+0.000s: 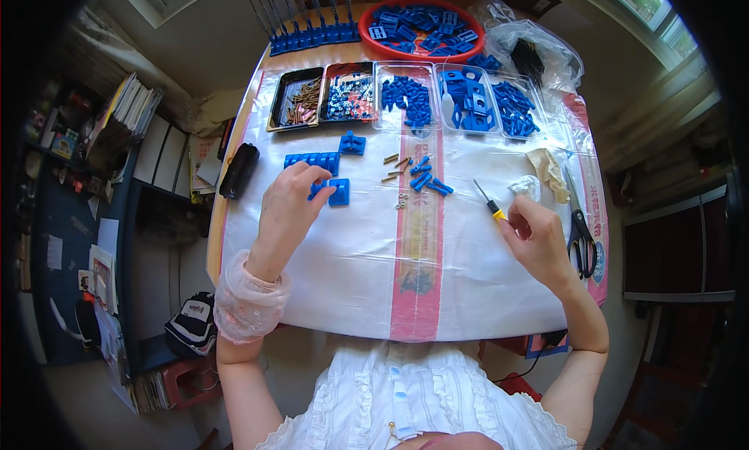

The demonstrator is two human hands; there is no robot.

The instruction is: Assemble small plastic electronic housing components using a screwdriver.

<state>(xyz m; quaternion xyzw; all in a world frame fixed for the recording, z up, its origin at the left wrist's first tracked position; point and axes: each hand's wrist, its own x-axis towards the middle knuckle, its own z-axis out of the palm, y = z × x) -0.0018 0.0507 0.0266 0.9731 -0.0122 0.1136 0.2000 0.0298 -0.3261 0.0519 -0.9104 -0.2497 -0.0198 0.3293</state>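
My left hand (pixel 290 203) reaches over a small blue plastic block (pixel 337 191), with its fingertips on a blue piece just left of it. A row of joined blue blocks (pixel 312 161) lies just beyond the fingers. In my right hand (pixel 537 235) is a small screwdriver (pixel 489 201) with a yellow handle, its metal tip pointing up and left. Between the hands lie loose blue pins (pixel 425 175), brass screws (pixel 394 166) and small washers (pixel 401 200).
Black and clear trays (pixel 299 97) of screws and blue parts line the table's far side, behind them a red bowl (pixel 421 27) of blue pieces. Scissors (pixel 580 233) and a crumpled cloth (pixel 548 171) lie at the right, a black case (pixel 238 170) at the left edge.
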